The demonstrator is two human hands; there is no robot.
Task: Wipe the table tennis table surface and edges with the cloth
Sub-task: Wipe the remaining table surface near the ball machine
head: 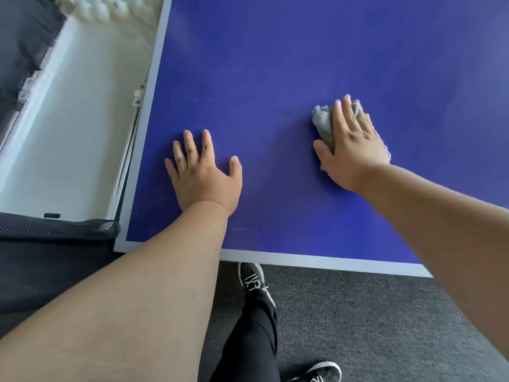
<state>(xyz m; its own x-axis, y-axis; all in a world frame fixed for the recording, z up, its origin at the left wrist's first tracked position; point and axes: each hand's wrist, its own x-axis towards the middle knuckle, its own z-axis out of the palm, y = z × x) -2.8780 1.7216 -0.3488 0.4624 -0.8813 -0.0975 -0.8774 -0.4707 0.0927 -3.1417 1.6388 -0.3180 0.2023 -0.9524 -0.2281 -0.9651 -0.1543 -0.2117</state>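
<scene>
- Under the right hand (pixel 355 146), out on the blue table (pixel 275 64): the grey cloth (pixel 322 125), bunched and pressed by straight fingers, not clenched.
- Cloth's long axis runs away from the person.
- Left hand (pixel 203 173): spread flat on bare surface, holding nothing, well apart from the cloth, nearer the corner.
- White near edge (pixel 316 261) lies toward the person from the cloth.
- Hidden: cloth's middle under the palm; far table cut off.

Count: 1 table (pixel 275 64), 1 grey cloth (pixel 322 125). 2 hands: left hand (pixel 203 175), right hand (pixel 352 147). 2 black shoes: far shoe (pixel 252 277), near shoe (pixel 322 372). 1 black mesh (pixel 68 226), near left. White lumps (pixel 110 6) far left: too blurred to count.
</scene>
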